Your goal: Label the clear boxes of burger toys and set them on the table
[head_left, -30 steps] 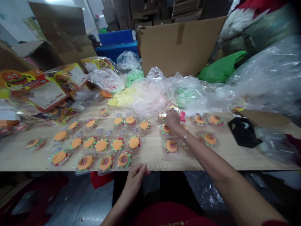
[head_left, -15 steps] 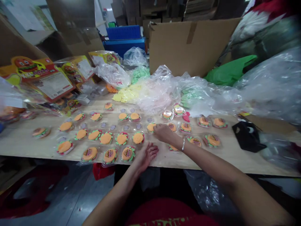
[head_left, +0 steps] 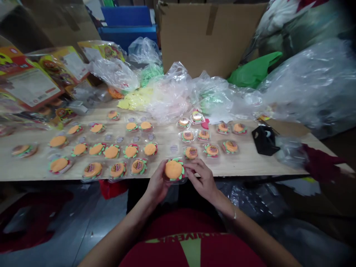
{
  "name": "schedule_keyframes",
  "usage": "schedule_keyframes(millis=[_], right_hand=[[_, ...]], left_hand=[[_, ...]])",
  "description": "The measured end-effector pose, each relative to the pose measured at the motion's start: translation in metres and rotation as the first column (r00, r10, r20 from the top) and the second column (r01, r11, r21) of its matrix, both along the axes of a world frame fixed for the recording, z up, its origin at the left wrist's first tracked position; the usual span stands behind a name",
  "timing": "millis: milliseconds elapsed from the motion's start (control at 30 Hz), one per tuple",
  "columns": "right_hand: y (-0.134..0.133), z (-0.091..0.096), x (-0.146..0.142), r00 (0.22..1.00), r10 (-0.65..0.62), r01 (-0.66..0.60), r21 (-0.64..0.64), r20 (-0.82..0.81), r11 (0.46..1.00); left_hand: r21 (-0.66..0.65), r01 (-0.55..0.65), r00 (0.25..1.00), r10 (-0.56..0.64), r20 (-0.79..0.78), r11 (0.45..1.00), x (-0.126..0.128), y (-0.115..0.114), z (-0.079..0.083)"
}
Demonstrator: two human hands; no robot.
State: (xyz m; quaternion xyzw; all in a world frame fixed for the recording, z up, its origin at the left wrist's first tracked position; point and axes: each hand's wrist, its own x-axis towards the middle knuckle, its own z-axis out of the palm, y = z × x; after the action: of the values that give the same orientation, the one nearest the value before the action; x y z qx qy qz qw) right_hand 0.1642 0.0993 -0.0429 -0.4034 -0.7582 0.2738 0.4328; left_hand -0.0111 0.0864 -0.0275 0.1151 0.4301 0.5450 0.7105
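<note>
A burger-shaped toy (head_left: 174, 170) with an orange top and green frill, in a clear plastic shell, is held at the near edge of the wooden table (head_left: 250, 163). My left hand (head_left: 157, 185) grips its left side and my right hand (head_left: 203, 181) grips its right side. Both hands have fingers curled round the shell. Several more packed burger toys (head_left: 130, 151) lie in rows on the table beyond and to the left, and another group of burger toys (head_left: 211, 150) lies to the right.
Clear plastic bags (head_left: 178, 94) of loose parts are heaped at the back of the table. A big cardboard box (head_left: 205, 37) stands behind them. Printed packaging cards (head_left: 30, 85) sit at the far left, a black object (head_left: 263, 140) at the right.
My right hand came back from the far rows to the near table edge. My left hand rose to meet it, and both now hold one burger toy. The camera tilted down.
</note>
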Motion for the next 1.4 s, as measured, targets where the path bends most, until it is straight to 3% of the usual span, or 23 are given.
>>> schedule_keyframes(millis=[200, 367, 433, 500, 533, 567, 633, 667, 700, 767, 867, 967, 1033, 1100, 1133, 1167, 1233, 1333, 1400], right_hand=[[-0.028, -0.001, -0.002, 0.949, 0.033, -0.077, 0.129, 0.312, 0.989], [-0.048, 0.002, -0.001, 0.907, 0.048, -0.085, 0.072, 0.418, 0.994], [-0.051, -0.002, 0.0, 0.949, 0.116, -0.117, -0.016, 0.291, 0.993], [-0.049, -0.009, -0.001, 0.993, 0.118, -0.12, -0.173, -0.018, 0.978], [-0.045, -0.011, -0.002, 0.977, 0.073, -0.13, -0.289, -0.201, 0.948], [-0.04, -0.012, -0.004, 0.932, 0.011, -0.173, -0.419, -0.361, 0.891], [-0.03, -0.012, -0.006, 0.815, -0.103, -0.33, -0.602, -0.571, 0.727], [-0.027, -0.011, -0.007, 0.765, -0.117, -0.414, -0.622, -0.634, 0.664], [-0.026, -0.01, -0.006, 0.728, -0.103, -0.474, -0.607, -0.678, 0.638], [-0.032, -0.007, -0.002, 0.706, -0.005, -0.531, -0.533, -0.709, 0.659], [-0.053, -0.007, 0.009, 0.717, 0.211, -0.588, -0.415, -0.664, 0.694], [-0.07, -0.013, 0.017, 0.748, 0.362, -0.608, -0.358, -0.557, 0.708], [-0.075, -0.017, 0.021, 0.757, 0.452, -0.638, -0.383, -0.471, 0.668], [-0.078, -0.019, 0.023, 0.735, 0.513, -0.677, -0.434, -0.443, 0.595], [-0.079, -0.02, 0.024, 0.732, 0.521, -0.682, -0.453, -0.44, 0.574], [-0.08, -0.021, 0.024, 0.74, 0.519, -0.673, -0.469, -0.429, 0.572], [-0.081, -0.024, 0.023, 0.788, 0.494, -0.615, -0.489, -0.366, 0.618], [-0.082, -0.027, 0.019, 0.89, 0.364, -0.453, -0.449, -0.274, 0.77], [-0.081, -0.029, 0.016, 0.935, 0.253, -0.335, -0.38, -0.25, 0.862]], left_hand=[[0.095, -0.124, 0.986, 0.133, -0.096, 0.988, 0.012, -0.032, 0.002], [0.195, -0.103, 0.985, 0.127, -0.116, 0.975, 0.014, -0.044, -0.003], [0.165, -0.106, 0.984, 0.128, -0.124, 0.981, 0.014, -0.048, -0.004], [0.136, -0.094, 0.987, 0.111, -0.12, 0.986, 0.015, -0.052, -0.003], [0.132, -0.068, 0.99, 0.083, -0.113, 0.989, 0.015, -0.054, -0.002], [0.131, -0.029, 0.993, 0.043, -0.106, 0.991, 0.016, -0.058, -0.001], [0.109, 0.057, 0.993, -0.045, -0.105, 0.992, 0.019, -0.067, 0.001], [0.083, 0.089, 0.991, -0.079, -0.11, 0.993, 0.019, -0.072, 0.002], [0.054, 0.116, 0.987, -0.109, -0.118, 0.992, 0.019, -0.078, 0.001], [0.01, 0.21, 0.972, -0.208, -0.109, 0.978, 0.014, -0.09, 0.0], [0.105, 0.376, 0.926, -0.371, -0.066, 0.921, -0.002, -0.106, -0.004], [0.264, 0.431, 0.899, -0.386, -0.205, 0.863, -0.022, -0.114, -0.005], [0.309, 0.55, 0.818, -0.425, -0.388, 0.776, -0.034, -0.114, -0.003], [0.287, 0.694, 0.687, -0.486, -0.54, 0.66, -0.042, -0.113, -0.002], [0.258, 0.734, 0.635, -0.501, -0.588, 0.628, -0.044, -0.113, -0.002], [0.225, 0.748, 0.605, -0.503, -0.617, 0.624, -0.045, -0.113, -0.002], [0.163, 0.715, 0.6, -0.477, -0.642, 0.68, -0.044, -0.112, -0.005], [0.118, 0.622, 0.612, -0.387, -0.69, 0.774, -0.037, -0.109, -0.014], [0.117, 0.594, 0.606, -0.347, -0.716, 0.796, -0.031, -0.106, -0.019]])
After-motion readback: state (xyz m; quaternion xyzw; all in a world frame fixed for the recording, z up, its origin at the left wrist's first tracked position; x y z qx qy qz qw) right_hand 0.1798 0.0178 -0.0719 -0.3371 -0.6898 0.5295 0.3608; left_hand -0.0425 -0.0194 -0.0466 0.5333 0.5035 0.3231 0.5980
